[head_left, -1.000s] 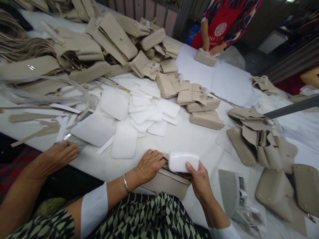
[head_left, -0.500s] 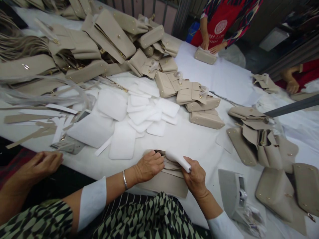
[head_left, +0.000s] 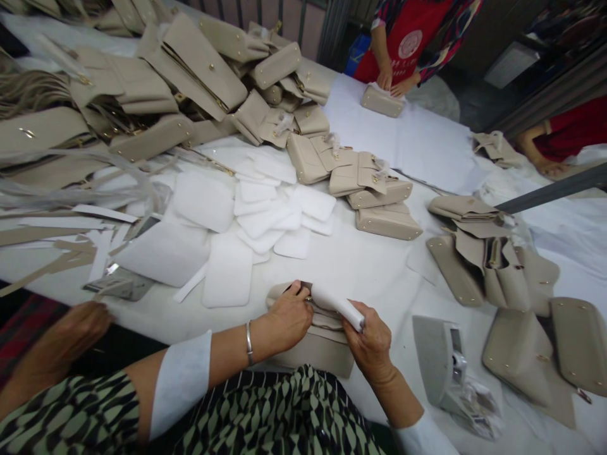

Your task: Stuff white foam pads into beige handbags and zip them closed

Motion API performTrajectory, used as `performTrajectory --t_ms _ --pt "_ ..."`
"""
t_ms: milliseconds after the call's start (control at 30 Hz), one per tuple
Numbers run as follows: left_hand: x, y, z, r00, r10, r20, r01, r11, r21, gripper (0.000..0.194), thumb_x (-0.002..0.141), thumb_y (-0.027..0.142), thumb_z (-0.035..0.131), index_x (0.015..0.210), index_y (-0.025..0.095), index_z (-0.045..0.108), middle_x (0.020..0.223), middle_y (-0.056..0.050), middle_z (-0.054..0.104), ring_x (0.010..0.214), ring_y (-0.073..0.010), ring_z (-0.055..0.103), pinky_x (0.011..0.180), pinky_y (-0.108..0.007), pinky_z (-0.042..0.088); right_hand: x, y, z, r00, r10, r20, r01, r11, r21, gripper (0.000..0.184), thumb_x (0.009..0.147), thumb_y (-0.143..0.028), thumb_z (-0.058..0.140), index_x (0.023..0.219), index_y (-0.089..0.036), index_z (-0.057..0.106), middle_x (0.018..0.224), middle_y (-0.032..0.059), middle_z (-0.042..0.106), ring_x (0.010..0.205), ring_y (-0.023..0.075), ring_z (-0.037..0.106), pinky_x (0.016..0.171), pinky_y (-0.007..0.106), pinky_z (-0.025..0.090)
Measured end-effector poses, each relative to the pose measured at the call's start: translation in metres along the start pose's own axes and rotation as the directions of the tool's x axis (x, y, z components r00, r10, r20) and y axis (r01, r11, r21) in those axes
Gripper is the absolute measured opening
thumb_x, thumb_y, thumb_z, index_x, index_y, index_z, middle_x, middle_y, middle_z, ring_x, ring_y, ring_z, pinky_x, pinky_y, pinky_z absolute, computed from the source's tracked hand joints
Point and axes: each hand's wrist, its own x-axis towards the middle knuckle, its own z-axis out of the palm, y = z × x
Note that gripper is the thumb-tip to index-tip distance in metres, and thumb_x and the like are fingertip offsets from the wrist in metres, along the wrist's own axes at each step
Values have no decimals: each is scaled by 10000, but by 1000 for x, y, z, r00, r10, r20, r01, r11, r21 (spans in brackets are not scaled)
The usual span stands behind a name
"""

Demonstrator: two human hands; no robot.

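A beige handbag [head_left: 313, 351] lies in front of me at the table's near edge, its flap toward my body. My left hand [head_left: 290, 316] grips the bag's opening, fingers curled over the edge. In my right hand [head_left: 368, 335] is a folded white foam sheet [head_left: 334, 303], pinched at its right end. The sheet slants over the bag's opening, and its left end lies close to my left fingers. Part of the bag is hidden under my hands and the sheet.
Loose white foam sheets [head_left: 227, 268] spread left of centre. Beige bags [head_left: 203, 63] pile up behind them, and more bags [head_left: 516, 354] lie at right near a grey tape dispenser [head_left: 439, 360]. A co-worker's hand [head_left: 71, 335] is at far left; another co-worker [head_left: 403, 50] handles a bag opposite.
My left hand has shifted slightly and its fingers now bend over the bag's edge. The sheet stays in my right hand. The co-worker's hand at left has lowered, and the view has turned a little.
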Motion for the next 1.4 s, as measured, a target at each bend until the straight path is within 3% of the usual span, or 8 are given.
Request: performTrajectory --t_ms 267,567,767,900,1000,1100,1300,1400 --pt "-1 -6 -3 1000 10 -5 -10 1000 4 211 825 206 543 912 98 703 1048 -143 685 1305 -340 343 1051 -546 201 -7 0 -2 999 -41 1 41 997 62 408 819 -150 537 1219 -208 478 999 94 667 854 222 642 772 355 525" --pt "-3 -12 -2 1000 12 3 -12 998 -59 170 807 203 569 801 147 730 984 -107 694 1319 -338 343 1098 -514 143 3 3 -44 841 -73 536 -6 990 143 408 690 -10 412 1027 -188 558 851 56 626 780 201 591 679 313 493" --pt "-7 -16 -2 1000 19 -21 -21 996 -83 173 808 221 571 763 138 717 1031 -120 669 1329 -340 328 1111 -508 127 19 3 -47 828 -209 520 43 949 313 407 743 0 396 1025 -204 608 885 68 656 844 207 593 748 333 480" --pt "-9 -22 -1 999 29 -36 -33 994 -101 182 825 219 552 780 160 718 1094 -109 641 1347 -332 291 1112 -506 140 12 2 -43 884 -28 468 -273 781 561 197 827 -126 529 981 -211 617 1043 64 664 968 208 601 843 324 474" --pt "-10 -23 0 998 29 -63 -36 992 -119 175 826 200 551 844 144 715 1093 -118 639 1341 -328 293 1114 -491 146 7 -3 -35 758 287 585 -625 573 529 215 759 -296 685 921 -184 599 866 30 661 764 182 604 666 263 481" --pt "-10 -22 0 993 61 -102 -74 989 -131 224 830 178 542 992 128 688 1123 -117 635 1318 -329 320 1102 -494 170 6 -3 -21 702 420 575 -704 533 470 346 731 -390 696 957 -163 565 745 -3 610 650 153 546 570 239 443" --pt "-11 -23 3 991 75 -111 -88 989 -119 200 853 178 522 934 134 698 1138 -109 626 1330 -324 312 1117 -495 156 9 10 -9 907 133 399 -212 964 161 222 846 -216 494 1048 -155 563 869 46 644 766 179 583 698 274 459" --pt "-10 -24 5 991 69 -116 -83 989 -125 200 870 200 515 853 150 707 1095 -87 635 1350 -315 285 1134 -491 135 16 11 -12 938 -99 333 127 990 -63 352 766 -46 412 1068 -119 576 873 75 646 781 200 564 732 302 437"
